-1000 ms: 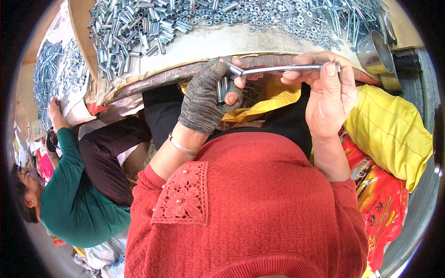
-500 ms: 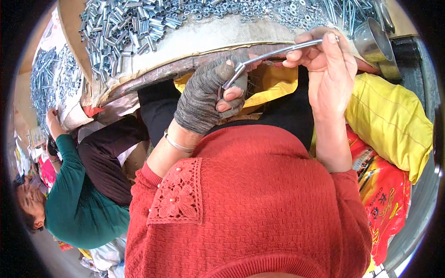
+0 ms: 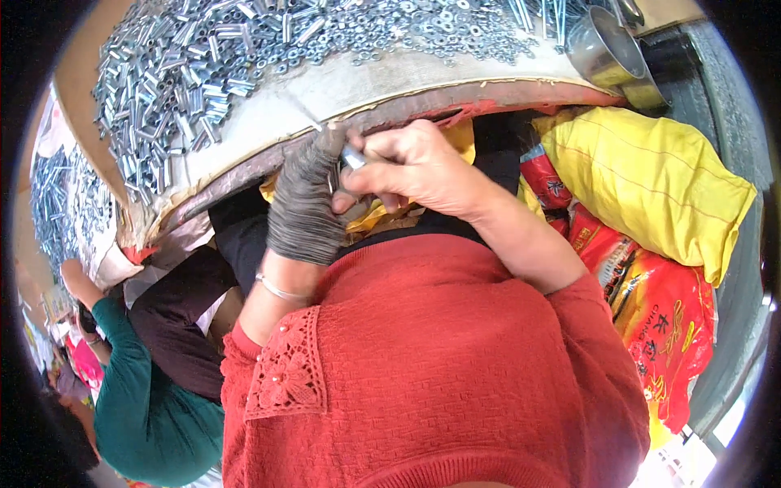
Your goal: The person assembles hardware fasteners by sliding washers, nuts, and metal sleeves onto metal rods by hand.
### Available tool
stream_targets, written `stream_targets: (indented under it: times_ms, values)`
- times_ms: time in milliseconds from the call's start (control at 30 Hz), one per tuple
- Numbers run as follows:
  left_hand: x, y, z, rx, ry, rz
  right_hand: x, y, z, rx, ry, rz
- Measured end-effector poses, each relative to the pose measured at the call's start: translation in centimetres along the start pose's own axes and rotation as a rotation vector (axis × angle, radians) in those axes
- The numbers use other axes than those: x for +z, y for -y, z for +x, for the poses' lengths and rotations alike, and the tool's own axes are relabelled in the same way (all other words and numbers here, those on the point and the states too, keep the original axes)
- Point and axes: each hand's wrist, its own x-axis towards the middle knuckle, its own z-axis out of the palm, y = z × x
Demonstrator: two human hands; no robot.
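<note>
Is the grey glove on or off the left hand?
On: the grey glove wraps the left hand, its cuff ending near the bracelet. The right hand is bare.

From where I stand, the only lettering I notice is on the red bag: dark characters beside dark Latin capitals, plus yellow script.
</note>
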Motion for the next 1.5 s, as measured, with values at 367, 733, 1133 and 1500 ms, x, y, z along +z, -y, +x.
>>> stream_targets:
  times_ms: [367,733,1133,1500]
  values:
    - [-0.4,0.4,-0.3,0.079,0.131,0.215,-10.4,-1.1,1.6,-0.073,-0.662,-1.409]
    - [-0.7,0.3,-0.8,0.05,0.149,0.324,-11.9,-0.7,3.8,-0.267,-0.675,-1.069]
    - [-0.8,0.1,-0.6,0.06,0.153,0.318,-9.3,-1.0,2.0,-0.386,-0.623,-1.071]
    - [-1.3,0.7,-0.9,0.011,0.207,0.412,-8.3,-0.6,3.0,-0.051,-0.553,-1.459]
